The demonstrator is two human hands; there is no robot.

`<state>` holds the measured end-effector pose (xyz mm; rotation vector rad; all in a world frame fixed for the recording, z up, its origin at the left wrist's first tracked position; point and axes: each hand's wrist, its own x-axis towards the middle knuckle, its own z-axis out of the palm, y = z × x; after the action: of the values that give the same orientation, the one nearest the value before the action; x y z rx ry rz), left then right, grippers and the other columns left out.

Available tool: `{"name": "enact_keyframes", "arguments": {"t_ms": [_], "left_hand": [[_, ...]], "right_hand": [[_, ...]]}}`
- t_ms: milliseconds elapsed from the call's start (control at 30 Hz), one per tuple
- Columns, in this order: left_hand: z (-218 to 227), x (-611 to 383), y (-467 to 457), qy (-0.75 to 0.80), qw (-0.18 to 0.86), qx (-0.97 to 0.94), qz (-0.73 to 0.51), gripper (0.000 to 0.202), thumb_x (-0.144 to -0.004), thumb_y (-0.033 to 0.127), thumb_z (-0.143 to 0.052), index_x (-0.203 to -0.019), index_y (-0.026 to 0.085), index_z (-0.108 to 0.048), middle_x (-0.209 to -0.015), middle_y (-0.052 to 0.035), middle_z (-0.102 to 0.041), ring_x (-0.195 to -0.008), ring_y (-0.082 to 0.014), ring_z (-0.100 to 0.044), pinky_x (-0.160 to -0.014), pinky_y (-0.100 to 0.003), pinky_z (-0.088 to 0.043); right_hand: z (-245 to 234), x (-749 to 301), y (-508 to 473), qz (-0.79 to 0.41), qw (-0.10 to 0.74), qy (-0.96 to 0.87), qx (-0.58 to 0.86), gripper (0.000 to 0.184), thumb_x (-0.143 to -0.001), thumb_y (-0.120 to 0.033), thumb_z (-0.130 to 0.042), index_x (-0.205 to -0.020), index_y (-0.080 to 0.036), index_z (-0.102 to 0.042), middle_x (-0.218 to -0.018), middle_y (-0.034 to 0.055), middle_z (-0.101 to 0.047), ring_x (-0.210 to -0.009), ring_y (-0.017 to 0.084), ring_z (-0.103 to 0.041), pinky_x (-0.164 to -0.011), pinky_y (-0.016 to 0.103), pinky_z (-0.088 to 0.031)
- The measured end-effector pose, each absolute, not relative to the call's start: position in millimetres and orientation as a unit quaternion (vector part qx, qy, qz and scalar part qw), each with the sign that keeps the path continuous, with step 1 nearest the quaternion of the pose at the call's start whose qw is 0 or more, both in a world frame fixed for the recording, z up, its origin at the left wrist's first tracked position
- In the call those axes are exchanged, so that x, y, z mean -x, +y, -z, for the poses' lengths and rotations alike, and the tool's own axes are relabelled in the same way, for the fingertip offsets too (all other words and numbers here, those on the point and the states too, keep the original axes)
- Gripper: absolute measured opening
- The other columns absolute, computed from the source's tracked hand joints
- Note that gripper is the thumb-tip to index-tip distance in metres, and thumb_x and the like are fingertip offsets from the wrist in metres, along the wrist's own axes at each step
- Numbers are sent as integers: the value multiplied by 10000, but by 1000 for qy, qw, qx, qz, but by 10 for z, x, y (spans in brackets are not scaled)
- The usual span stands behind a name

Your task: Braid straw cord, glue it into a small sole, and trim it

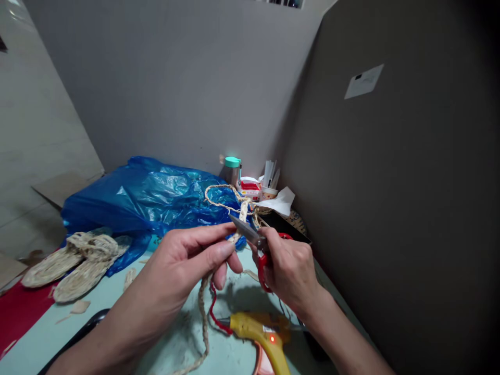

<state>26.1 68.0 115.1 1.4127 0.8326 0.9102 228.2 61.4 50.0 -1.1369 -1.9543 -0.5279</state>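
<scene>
My left hand (195, 258) pinches a braided straw cord (242, 211) between thumb and fingers. Beyond the fingertips the cord rises into a loop, and a long tail hangs below the hand onto the table. A red cord (214, 307) also dangles beneath that hand. In my right hand (291, 263) is a pair of scissors (247, 229) with red handles; the blades point up and left, close against the braid by my left fingertips. Whether the blades touch the braid I cannot tell. A yellow glue gun (258, 328) with a lit red light lies below both hands.
Woven straw sandals (84, 263) lie at the left, beside a large blue plastic bag (156, 192). Toward the back stand a bottle with a green lid (232, 169), a tissue pack (250, 187) and a paper cup (269, 193). A dark panel (390, 182) borders the table's right side.
</scene>
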Motion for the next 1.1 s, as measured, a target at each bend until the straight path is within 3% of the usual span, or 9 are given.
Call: {"name": "enact_keyframes", "arguments": {"t_ms": [133, 300, 433, 667, 800, 933, 1000, 1100], "left_hand": [[-1151, -282, 668, 334, 644, -564, -395, 181, -878, 267, -699, -1045, 236, -763, -726, 19, -715, -618, -93, -534, -615, -211, -418], [-1188, -297, 615, 321, 689, -520, -389, 111, -880, 244, -691, -965, 213, -755, -819, -2, -713, -620, -76, -467, -585, -187, -376], [-1181, -298, 625, 323, 656, -556, -396, 74, -868, 254, -708, -895, 196, -746, -769, 5, -696, -581, -68, -426, -551, -182, -347], [-1126, -298, 658, 347, 601, -612, -379, 127, -899, 297, -674, -826, 205, -724, -734, 31, -641, -594, -76, -459, -567, -199, -360], [-1137, -295, 664, 348, 585, -637, -362, 149, -915, 318, -643, -834, 215, -713, -718, 39, -617, -596, -88, -462, -569, -206, -368], [-1164, -299, 642, 362, 542, -679, -339, 201, -916, 352, -617, -793, 212, -694, -695, 30, -593, -627, -119, -490, -582, -226, -386], [-1164, -314, 622, 366, 514, -704, -326, 202, -911, 365, -621, -783, 224, -688, -713, 23, -629, -669, -145, -544, -617, -242, -415], [-1130, -349, 593, 378, 455, -722, -359, 79, -870, 350, -693, -888, 274, -705, -847, 30, -711, -783, -176, -623, -698, -245, -455]], "right_hand": [[-515, -2268, 597, 129, 456, -749, 463, 152, -921, -221, -538, -1021, -124, -599, -579, -36, -572, -436, 124, -514, -484, 262, -368], [-557, -2261, 634, -35, 544, -672, 502, 117, -981, -323, -537, -969, -208, -553, -590, -55, -604, -416, 101, -520, -471, 229, -442], [-598, -2243, 647, -153, 570, -637, 496, 154, -971, -379, -563, -959, -226, -552, -623, -42, -654, -446, 111, -573, -455, 221, -491], [-714, -2157, 541, -371, 588, -576, 431, 187, -903, -389, -663, -951, -224, -588, -624, -43, -669, -402, 72, -524, -393, 170, -450], [-772, -2136, 530, -402, 613, -553, 396, 241, -874, -343, -703, -1032, -234, -558, -646, -51, -672, -455, 79, -587, -394, 138, -438], [-768, -2159, 573, -429, 641, -523, 362, 457, -834, -333, -745, -1211, -260, -497, -957, 34, -740, -662, 150, -705, -417, 172, -491], [-755, -2186, 599, -428, 650, -520, 352, 447, -823, -328, -752, -1203, -256, -526, -1094, 72, -725, -777, 184, -725, -461, 200, -529], [-758, -2237, 617, -373, 671, -527, 364, 322, -811, -315, -756, -1082, -244, -596, -1021, 50, -736, -804, 186, -723, -500, 215, -551]]}}
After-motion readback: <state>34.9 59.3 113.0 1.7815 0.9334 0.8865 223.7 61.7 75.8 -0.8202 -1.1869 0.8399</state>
